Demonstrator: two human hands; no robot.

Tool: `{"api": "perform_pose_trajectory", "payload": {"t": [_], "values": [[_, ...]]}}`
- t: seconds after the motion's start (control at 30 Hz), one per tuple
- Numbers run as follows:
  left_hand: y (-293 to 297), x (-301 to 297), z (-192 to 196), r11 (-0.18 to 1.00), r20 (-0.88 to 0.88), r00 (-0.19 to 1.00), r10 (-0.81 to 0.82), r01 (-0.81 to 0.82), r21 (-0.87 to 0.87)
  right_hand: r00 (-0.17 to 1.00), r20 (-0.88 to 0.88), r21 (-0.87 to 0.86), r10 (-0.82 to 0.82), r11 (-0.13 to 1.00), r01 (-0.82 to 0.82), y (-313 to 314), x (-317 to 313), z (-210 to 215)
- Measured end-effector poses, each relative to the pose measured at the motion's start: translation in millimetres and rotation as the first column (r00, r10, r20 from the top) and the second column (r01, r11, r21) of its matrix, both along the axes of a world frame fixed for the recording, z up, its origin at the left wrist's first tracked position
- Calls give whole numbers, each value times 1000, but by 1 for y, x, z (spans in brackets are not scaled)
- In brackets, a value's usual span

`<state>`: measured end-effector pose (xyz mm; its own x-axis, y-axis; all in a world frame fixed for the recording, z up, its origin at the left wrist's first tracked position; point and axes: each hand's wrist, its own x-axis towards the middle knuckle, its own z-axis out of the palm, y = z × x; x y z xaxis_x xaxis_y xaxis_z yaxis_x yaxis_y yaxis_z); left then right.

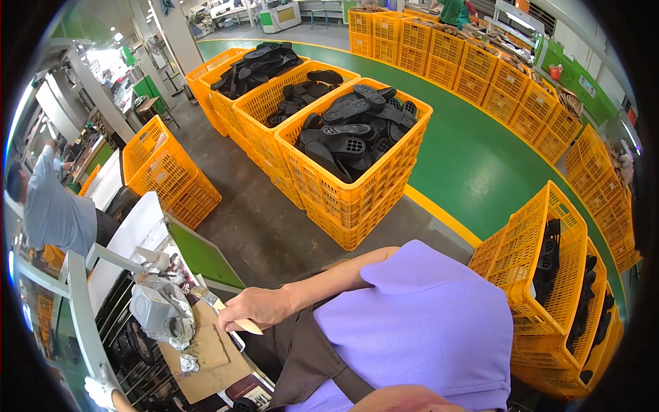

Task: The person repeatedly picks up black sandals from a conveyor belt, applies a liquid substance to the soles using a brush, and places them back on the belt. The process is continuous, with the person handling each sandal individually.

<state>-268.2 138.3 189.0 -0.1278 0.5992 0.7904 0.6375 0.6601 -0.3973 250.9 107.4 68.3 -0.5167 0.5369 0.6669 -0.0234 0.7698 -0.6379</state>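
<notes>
My right hand [257, 308] is closed round the pale wooden handle of a flat brush [244, 323]. The bristles point left, over the worktop, beside a cloudy clear plastic container [154, 309] with crumpled foil round its opening. Stained cardboard [202, 347] lies below the brush, with a small foil lump [189, 362] on it. My left hand [103, 389], in a white glove, is at the lower left by a grey metal frame [84, 329]. Its fingers are too small and partly hidden to read. Dark shoe soles [139, 341] sit among metal rods between frame and container.
Stacked orange crates [350, 202] of black shoe soles [353, 130] stand ahead. More crates [542, 275] rise close on my right. An orange crate stack [171, 178] stands beyond the worktop. A person in light blue [58, 206] works at the left. A green walkway [467, 151] curves behind.
</notes>
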Motion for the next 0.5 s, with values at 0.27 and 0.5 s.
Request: {"api": "perform_pose_trajectory", "payload": {"t": [0.27, 0.5], "values": [[-8, -23, -2, 997, -184, 980, 71, -68, 21, 1000, 3, -42, 3, 999, -3, 10, -5, -4], [1, -44, -16, 954, -309, 934, -180, 243, 178, 1000, 17, -88, -6, 996, 7, 27, -6, -24]]}}
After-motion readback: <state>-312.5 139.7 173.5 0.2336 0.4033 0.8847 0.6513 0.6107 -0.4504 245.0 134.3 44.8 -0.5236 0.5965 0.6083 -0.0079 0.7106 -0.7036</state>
